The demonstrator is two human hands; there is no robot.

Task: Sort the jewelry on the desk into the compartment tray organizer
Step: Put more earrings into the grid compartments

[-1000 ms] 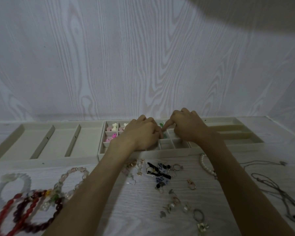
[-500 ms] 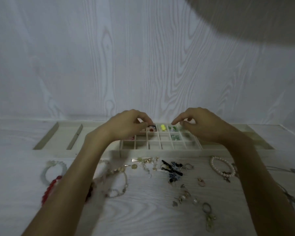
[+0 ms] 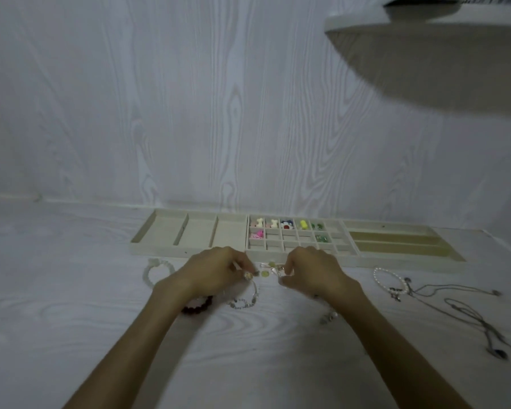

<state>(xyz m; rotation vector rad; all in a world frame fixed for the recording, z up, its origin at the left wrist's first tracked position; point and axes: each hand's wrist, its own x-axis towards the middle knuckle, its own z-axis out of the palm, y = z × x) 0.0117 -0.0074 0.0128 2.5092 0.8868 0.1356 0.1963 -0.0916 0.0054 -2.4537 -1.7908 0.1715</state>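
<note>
Your left hand (image 3: pixel 216 271) and right hand (image 3: pixel 310 271), slightly apart, each pinch small earrings (image 3: pixel 270 268) before the compartment tray (image 3: pixel 295 258).

Cream tray (image 3: pixel 292 256), white wood-grain desk (image 3: pixel 71 305), white pearl bracelet (image 3: pixel 379 283)

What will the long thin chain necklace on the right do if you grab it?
The chain necklace probably flops and dangles, since it lies in loose curves on the desk. It may snag the pearl bracelet, whose clasp end touches it. It looks light, being thin.
</note>
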